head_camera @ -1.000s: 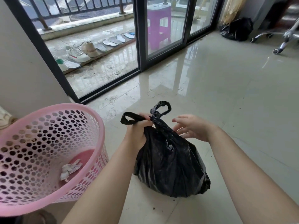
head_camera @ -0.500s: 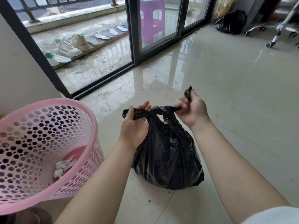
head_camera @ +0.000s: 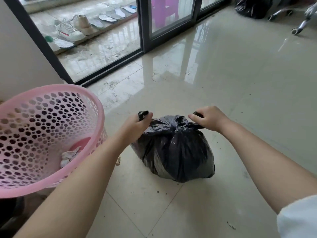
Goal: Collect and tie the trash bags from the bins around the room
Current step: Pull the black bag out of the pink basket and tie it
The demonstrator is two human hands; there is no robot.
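On the glossy beige tiled floor sits a full black plastic trash bag; the left hand and right hand each grip one knotted handle (pulled apart), beside the pink perforated plastic bin.

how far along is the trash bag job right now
Done: the black plastic trash bag is out of the pink perforated plastic bin and sits on the tiled floor.

In hand: the left hand and right hand each grip a bag handle, drawn apart across a knot at its neck.

Left: another black bag lies far off, and crumpled paper remains in the bin.
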